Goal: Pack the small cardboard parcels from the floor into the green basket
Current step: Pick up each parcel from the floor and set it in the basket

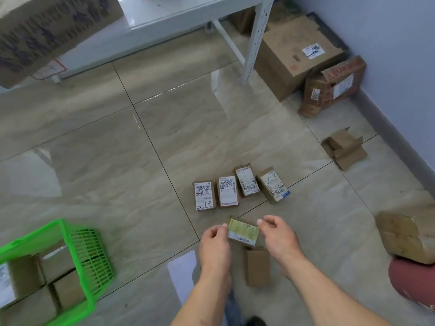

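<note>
Head view shows us, nearest, two bare forearms reaching forward over the glossy beige floor tiles (pixel 98 142), and between them a plain brown cardboard parcel (pixel 257 267) lying label-down on the floor under our wrists. Just beyond it our left hand (pixel 215 245) and right hand (pixel 277 234) hold a small cardboard parcel with a yellowish label and barcode (pixel 243 232) by its two short ends, each hand pinching an end between thumb and curled fingers; whether it is lifted clear of the floor or only tipped up we cannot tell. Its long axis runs left to right between the hands, tilted slightly down to the right. The bright green plastic basket with slotted walls (pixel 88 257) stands well apart to the lower left, already holding several brown boxes, so we judge that the parcel must travel leftward and toward us, and the left hand is the nearer one to carry it there. Farther out, a row of four small white-labelled cardboard parcels (pixel 240 188) lies side by side on the floor, long axes pointing away from us, a little nearer the right hand. Beyond these we see an opened empty carton (pixel 344 148), larger brown boxes (pixel 296 55) by the bluish wall, and the white metal shelf frame (pixel 255 38).
</note>
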